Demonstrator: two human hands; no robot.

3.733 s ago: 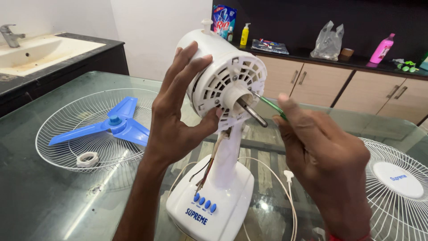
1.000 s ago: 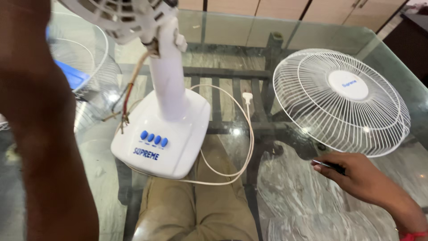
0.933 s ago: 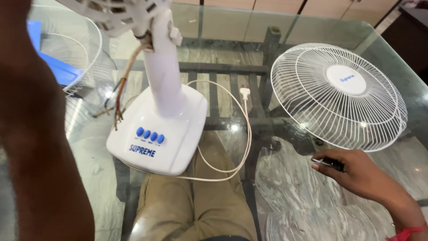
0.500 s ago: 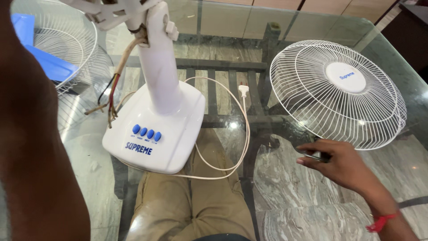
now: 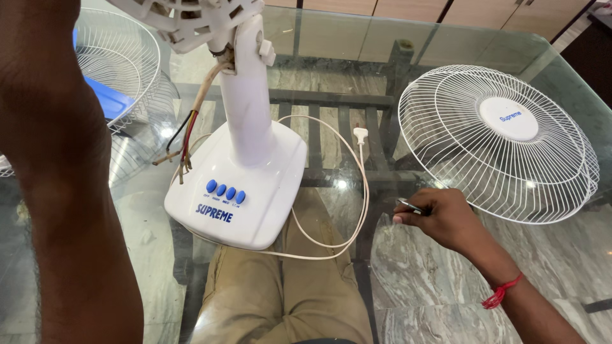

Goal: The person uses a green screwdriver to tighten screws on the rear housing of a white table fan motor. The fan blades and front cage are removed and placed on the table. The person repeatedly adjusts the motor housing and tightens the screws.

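Round white wire fan guard with a solid white centre disc lying flat on the glass tabletop, right side; second white wire guard at far left, blue plastic fan blade sitting inside it; dark metal table frame visible through the glass; grey marbled floor and khaki-trousered legs below; wooden cabinet fronts along top edge.

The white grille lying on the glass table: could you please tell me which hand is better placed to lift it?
Probably the right hand: it rests just beside the white grille, though it pinches a slim metal tool. The left forearm is raised beyond the fan stand, its hand out of view.
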